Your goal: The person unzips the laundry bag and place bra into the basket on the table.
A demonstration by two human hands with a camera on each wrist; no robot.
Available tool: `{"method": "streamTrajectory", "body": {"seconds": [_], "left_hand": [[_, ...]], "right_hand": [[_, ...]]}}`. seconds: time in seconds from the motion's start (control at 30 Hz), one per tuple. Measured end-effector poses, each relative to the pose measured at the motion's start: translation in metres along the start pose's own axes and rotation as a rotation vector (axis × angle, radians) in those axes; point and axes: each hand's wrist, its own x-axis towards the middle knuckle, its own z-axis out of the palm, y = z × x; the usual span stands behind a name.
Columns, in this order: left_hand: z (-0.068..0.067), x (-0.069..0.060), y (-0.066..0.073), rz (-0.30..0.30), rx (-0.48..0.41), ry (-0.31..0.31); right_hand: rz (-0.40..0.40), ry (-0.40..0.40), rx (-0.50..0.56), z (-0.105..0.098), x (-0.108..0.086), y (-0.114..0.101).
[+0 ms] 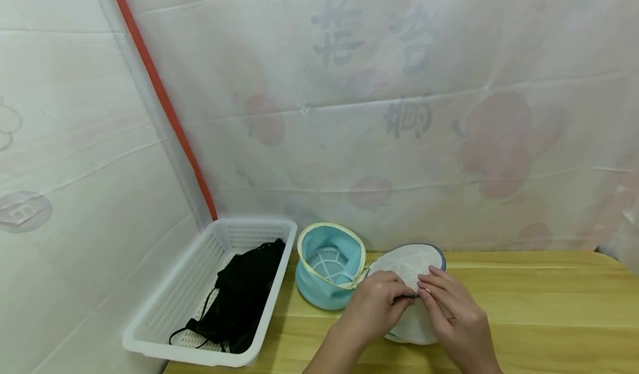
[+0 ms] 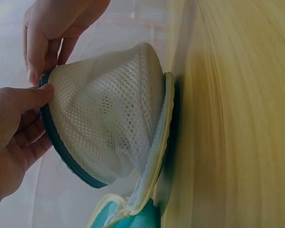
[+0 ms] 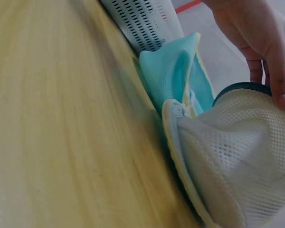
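A white mesh laundry bag (image 1: 413, 329) with a dark blue rim stands on the table in front of me. My left hand (image 1: 375, 302) pinches the rim between thumb and fingers, its thumb lying on the mesh side in the left wrist view. Close beside it, my right hand (image 1: 456, 310) pinches the same rim with thumb and forefinger; a zipper pull there is too small to make out. At the bag's base a pale yellow-edged round panel (image 2: 156, 152) rests against the table. Touching it on the left is an open teal mesh laundry bag (image 1: 319, 293) with yellow trim.
A white perforated plastic basket (image 1: 132, 338) on the left holds black strappy fabric (image 1: 247, 296). The wooden table (image 1: 559, 307) extends to the right. Behind it hangs a pale printed sheet (image 1: 319, 157), with a red strip (image 1: 160, 94) along the corner.
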Motion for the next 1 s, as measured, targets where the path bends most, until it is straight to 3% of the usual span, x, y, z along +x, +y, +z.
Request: {"method": "streamTrajectory", "body": {"seconds": [0.5,0.77,1.0], "left_hand": [[-0.005,0.002,0.0,-0.015,-0.011,-0.002],[-0.009,0.003,-0.002,-0.028,-0.061,0.024],[-0.01,0.003,-0.004,-0.026,-0.075,0.068]], "right_hand": [[0.134,0.049,-0.045,-0.013,0.01,-0.001],[0.144,0.088,-0.047,-0.016,0.012,0.001],[0.153,0.07,-0.037,-0.019,0.014,0.001]]}}
